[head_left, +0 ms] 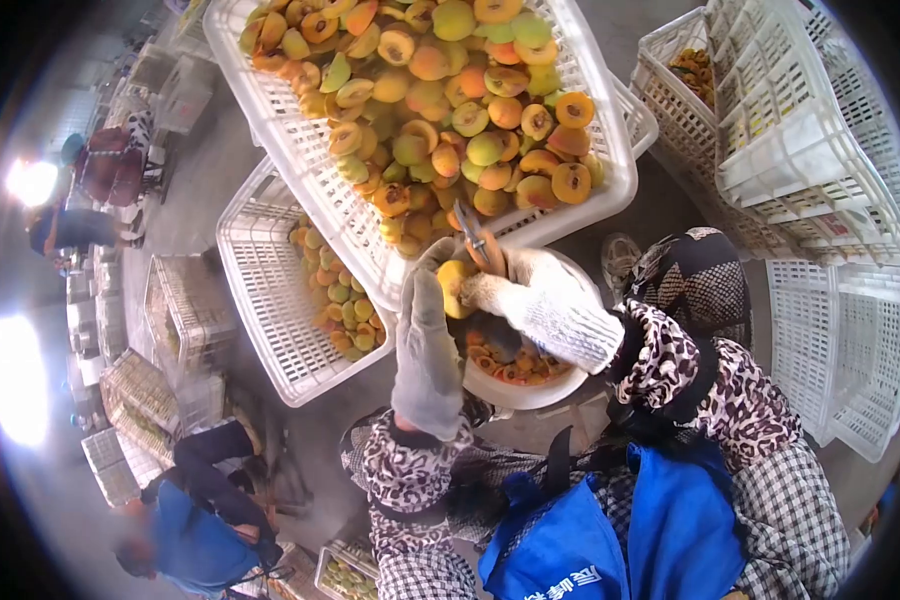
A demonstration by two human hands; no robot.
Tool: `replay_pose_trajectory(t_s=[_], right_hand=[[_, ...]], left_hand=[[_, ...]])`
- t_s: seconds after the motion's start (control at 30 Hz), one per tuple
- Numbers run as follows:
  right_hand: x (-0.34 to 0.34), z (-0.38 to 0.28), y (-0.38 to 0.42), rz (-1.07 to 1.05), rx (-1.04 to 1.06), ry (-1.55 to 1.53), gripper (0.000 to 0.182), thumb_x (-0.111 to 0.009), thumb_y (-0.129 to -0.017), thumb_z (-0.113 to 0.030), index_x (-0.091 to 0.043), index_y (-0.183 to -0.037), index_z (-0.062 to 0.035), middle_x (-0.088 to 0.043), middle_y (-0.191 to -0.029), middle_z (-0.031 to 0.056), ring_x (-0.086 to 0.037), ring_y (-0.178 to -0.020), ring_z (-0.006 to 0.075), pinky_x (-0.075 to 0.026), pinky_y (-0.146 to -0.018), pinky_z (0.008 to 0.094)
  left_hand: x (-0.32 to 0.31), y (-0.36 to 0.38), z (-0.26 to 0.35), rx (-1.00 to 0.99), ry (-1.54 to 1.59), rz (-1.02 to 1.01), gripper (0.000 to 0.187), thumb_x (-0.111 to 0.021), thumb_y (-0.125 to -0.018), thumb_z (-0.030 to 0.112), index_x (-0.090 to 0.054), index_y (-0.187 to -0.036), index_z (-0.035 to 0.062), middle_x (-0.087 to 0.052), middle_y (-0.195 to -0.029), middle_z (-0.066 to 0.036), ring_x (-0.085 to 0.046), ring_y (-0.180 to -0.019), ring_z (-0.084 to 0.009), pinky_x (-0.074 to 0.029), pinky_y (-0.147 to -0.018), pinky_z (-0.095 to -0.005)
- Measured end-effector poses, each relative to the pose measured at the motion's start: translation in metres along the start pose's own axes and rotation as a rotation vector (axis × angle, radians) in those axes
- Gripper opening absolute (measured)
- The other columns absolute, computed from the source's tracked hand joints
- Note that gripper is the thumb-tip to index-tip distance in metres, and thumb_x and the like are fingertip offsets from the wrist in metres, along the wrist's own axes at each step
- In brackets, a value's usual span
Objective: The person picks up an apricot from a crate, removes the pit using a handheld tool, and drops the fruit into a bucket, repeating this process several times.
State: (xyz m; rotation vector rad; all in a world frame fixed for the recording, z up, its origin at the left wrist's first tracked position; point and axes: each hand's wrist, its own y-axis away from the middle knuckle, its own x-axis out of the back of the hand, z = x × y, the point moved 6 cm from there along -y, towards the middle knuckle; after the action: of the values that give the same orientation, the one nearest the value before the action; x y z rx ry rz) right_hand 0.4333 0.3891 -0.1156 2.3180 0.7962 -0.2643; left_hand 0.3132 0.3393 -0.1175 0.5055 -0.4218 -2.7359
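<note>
Though unclear, apron lettering [562,582], handheld fruit [454,288]

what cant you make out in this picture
In the head view:
Tool: its handle end, hidden in the right hand
Yellow fruit: its underside, facing away
Bowl: some contents, hidden by the right hand
Upper crate: its far end, cut off by the top edge
Lower crate: one part, hidden by the upper crate

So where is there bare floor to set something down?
Bare floor shows left of the lower fruit crate, up to the stacked crates; a narrower, darker strip lies between the heaped crate and the right-hand crates. The bucket area is crowded, with the left hand and right hand there.
</note>
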Motion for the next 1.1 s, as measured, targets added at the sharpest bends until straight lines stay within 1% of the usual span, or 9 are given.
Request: replay_pose_trajectory(t_s=[0.17,0.27,0.3,0.33,0.4,0.67,0.73,0.93,1.1], right_hand=[[0.014,-0.013,0.007,0.098,0.256,0.041,0.022,-0.059,-0.092,-0.016,-0.060,-0.109,-0.0028,-0.062,-0.077,0.0004,-0.055,-0.062,0.0051,-0.044,-0.056,0.0204],[-0.001,-0.009,0.022,0.138,0.308,0.619,0.030,-0.058,-0.089,-0.030,-0.057,-0.103,-0.0037,-0.066,-0.088,0.0230,-0.067,-0.085,0.0346,-0.052,-0.076,0.0410],[-0.004,-0.007,0.027,0.068,0.091,0.767,0.030,-0.058,-0.088,-0.029,-0.056,-0.102,-0.0025,-0.066,-0.087,0.0235,-0.065,-0.085,0.0395,-0.051,-0.075,0.0453],[-0.006,0.002,0.024,0.049,0.297,0.752,0.029,-0.058,-0.088,-0.028,-0.055,-0.099,-0.0013,-0.065,-0.079,0.0219,-0.065,-0.076,0.0402,-0.052,-0.070,0.0466],[-0.006,0.006,0.021,0.060,0.385,0.848,0.028,-0.059,-0.087,-0.027,-0.053,-0.096,-0.0005,-0.064,-0.072,0.0207,-0.064,-0.069,0.0402,-0.052,-0.064,0.0472],[-0.007,-0.001,0.020,0.011,0.338,1.005,0.030,-0.060,-0.088,-0.027,-0.050,-0.099,-0.0002,-0.063,-0.071,0.0212,-0.064,-0.067,0.0392,-0.051,-0.059,0.0461],[-0.005,0.004,0.019,-0.012,0.228,1.041,0.033,-0.061,-0.087,-0.030,-0.050,-0.097,-0.0001,-0.063,-0.074,0.0226,-0.064,-0.070,0.0393,-0.051,-0.060,0.0455],[-0.014,0.011,0.021,-0.046,0.299,0.903,0.031,-0.056,-0.090,-0.025,-0.051,-0.104,0.0024,-0.063,-0.073,0.0228,-0.064,-0.065,0.0392,-0.052,-0.060,0.0456],[-0.017,0.010,0.029,-0.374,-0.172,0.382,0.033,-0.052,-0.089,-0.024,-0.054,-0.108,0.0020,-0.061,-0.069,0.0168,-0.065,-0.058,0.0267,-0.053,-0.054,0.0363]], left_hand=[[-0.003,0.004,0.022,-0.075,0.266,-0.004,0.042,-0.051,-0.099,0.022,-0.045,-0.134,0.0005,-0.054,-0.127,-0.020,-0.055,-0.117,-0.0322,-0.044,-0.105,-0.0437],[0.004,-0.001,0.017,-0.060,0.540,-0.127,0.042,-0.052,-0.098,0.024,-0.047,-0.134,0.0020,-0.055,-0.125,-0.021,-0.054,-0.118,-0.0356,-0.046,-0.104,-0.0456],[-0.001,-0.002,0.019,-0.133,0.512,-0.221,0.041,-0.052,-0.098,0.029,-0.050,-0.129,0.0020,-0.056,-0.123,-0.022,-0.054,-0.118,-0.0379,-0.047,-0.103,-0.0504],[-0.006,-0.001,0.020,-0.124,0.510,-0.224,0.041,-0.052,-0.098,0.029,-0.050,-0.129,0.0020,-0.056,-0.123,-0.022,-0.054,-0.118,-0.0379,-0.047,-0.103,-0.0504],[-0.007,0.002,0.019,-0.047,0.507,0.004,0.046,-0.052,-0.097,0.037,-0.047,-0.127,0.0024,-0.055,-0.123,-0.022,-0.053,-0.118,-0.0398,-0.045,-0.100,-0.0574],[-0.007,0.004,0.008,-0.008,0.457,0.137,0.043,-0.040,-0.102,0.042,-0.051,-0.117,0.0033,-0.062,-0.108,-0.020,-0.064,-0.096,-0.0345,-0.052,-0.091,-0.0460],[-0.019,0.015,0.031,-0.564,-0.661,0.052,0.042,-0.040,-0.103,0.041,-0.052,-0.115,0.0023,-0.063,-0.104,-0.018,-0.066,-0.094,-0.0314,-0.054,-0.086,-0.0408],[-0.008,0.005,0.014,-0.005,0.212,0.254,0.046,-0.045,-0.100,0.045,-0.053,-0.104,-0.0005,-0.060,-0.091,-0.014,-0.064,-0.083,-0.0268,-0.054,-0.081,-0.0408],[-0.004,0.003,0.012,-0.068,0.117,0.301,0.048,-0.045,-0.099,0.048,-0.055,-0.094,0.0013,-0.060,-0.083,-0.013,-0.062,-0.075,-0.0262,-0.052,-0.072,-0.0374]])
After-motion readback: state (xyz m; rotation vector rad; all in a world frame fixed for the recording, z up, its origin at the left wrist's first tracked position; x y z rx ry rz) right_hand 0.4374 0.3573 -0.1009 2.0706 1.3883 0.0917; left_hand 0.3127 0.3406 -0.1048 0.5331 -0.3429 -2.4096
